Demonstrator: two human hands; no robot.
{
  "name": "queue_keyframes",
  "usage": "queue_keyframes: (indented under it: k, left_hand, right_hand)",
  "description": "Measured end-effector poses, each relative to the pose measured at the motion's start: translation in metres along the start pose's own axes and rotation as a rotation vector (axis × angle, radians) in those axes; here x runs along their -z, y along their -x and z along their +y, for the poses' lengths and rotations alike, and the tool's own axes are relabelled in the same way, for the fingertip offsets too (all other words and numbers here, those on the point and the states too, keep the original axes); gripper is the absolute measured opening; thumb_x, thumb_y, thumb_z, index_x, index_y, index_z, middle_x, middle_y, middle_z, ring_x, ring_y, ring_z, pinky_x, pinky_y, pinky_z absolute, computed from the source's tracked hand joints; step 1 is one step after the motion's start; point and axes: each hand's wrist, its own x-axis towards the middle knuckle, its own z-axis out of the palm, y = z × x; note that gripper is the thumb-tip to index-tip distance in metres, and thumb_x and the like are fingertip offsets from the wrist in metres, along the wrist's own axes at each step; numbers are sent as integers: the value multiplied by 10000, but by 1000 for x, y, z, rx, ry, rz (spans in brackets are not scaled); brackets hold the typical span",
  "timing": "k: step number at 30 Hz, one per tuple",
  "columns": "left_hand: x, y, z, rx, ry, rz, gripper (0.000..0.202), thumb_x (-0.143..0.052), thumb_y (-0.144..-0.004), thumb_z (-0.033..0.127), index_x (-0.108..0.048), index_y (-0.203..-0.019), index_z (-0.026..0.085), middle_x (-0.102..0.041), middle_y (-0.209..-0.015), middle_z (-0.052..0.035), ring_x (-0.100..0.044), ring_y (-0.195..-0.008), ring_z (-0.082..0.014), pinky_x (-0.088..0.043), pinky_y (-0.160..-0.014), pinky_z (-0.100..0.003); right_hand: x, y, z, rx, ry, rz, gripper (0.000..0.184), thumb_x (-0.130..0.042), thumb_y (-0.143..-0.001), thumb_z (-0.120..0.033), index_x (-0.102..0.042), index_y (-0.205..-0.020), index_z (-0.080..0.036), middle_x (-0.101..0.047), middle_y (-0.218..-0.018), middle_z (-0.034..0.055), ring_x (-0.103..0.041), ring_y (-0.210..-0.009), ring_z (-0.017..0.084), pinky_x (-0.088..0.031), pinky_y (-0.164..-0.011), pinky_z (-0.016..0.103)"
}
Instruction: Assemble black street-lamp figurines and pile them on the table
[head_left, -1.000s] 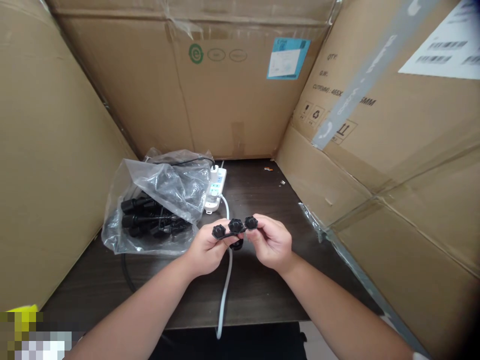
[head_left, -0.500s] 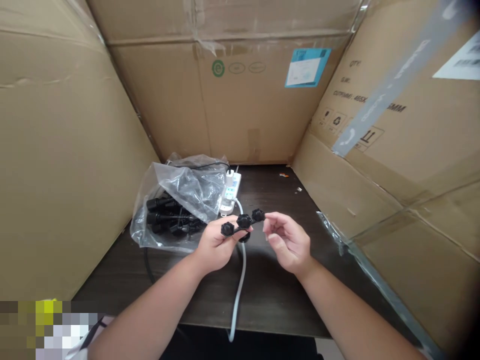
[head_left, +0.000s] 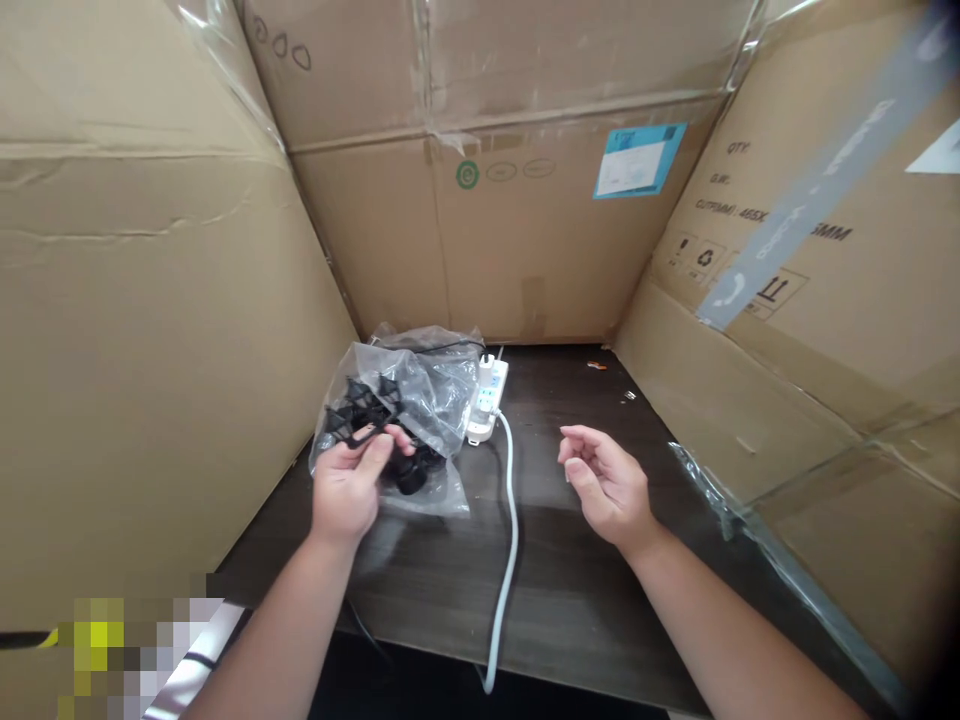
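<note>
Basically the left hand pinches a black plastic multi-head connector between thumb and fingers, long axis roughly crosswise, right above a clear plastic bag holding more black connectors. Right hand sits well apart, grip loosely spread and empty, nearest a white cable. A power strip lies beside the bag on the dark worktop.

Black plastic hex-capped connector cluster, tilted, in left hand
</note>
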Motion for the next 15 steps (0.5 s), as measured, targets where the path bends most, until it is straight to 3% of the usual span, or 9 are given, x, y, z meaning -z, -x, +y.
queue_keyframes:
  k: [3, 5, 9, 15]
  left_hand:
    - [30, -8, 6, -23, -116, 202, 225, -811, -670, 337, -747, -766, 144, -712, -731, -42, -659, -647, -152, -566, -671, -285]
    - [46, -11, 9, -5, -297, 228, 251, -805, -660, 361, -749, -756, 136, -721, -726, -57, -662, -647, -166, -566, -661, -291]
    - [64, -15, 13, 28, -671, 66, 263, -749, -691, 405, -736, -691, 142, -718, -664, -70, -662, -640, -201, -545, -621, -293]
    - [77, -23, 17, -176, -1084, -58, 238, -608, -762, 380, -753, -752, 191, -729, -715, -62, -645, -632, -207, -494, -587, -289]
  right_hand:
    - [-1, 0, 1, 10, 17, -10, 236, -531, -922, -249, -554, -1148, -184, -580, -782, 29, -580, -643, 143, -493, -532, 265]
    - [-1, 1, 3, 10, 39, -17, 234, -535, -921, -257, -554, -1141, -181, -587, -783, 31, -588, -651, 149, -503, -549, 274]
    - [-1, 0, 5, 4, 79, -27, 231, -540, -918, -274, -556, -1126, -175, -592, -771, 31, -589, -633, 148, -507, -548, 275]
    - [1, -2, 6, 25, 122, -34, 224, -544, -915, -272, -560, -1114, -171, -586, -757, 24, -568, -609, 138, -504, -550, 274]
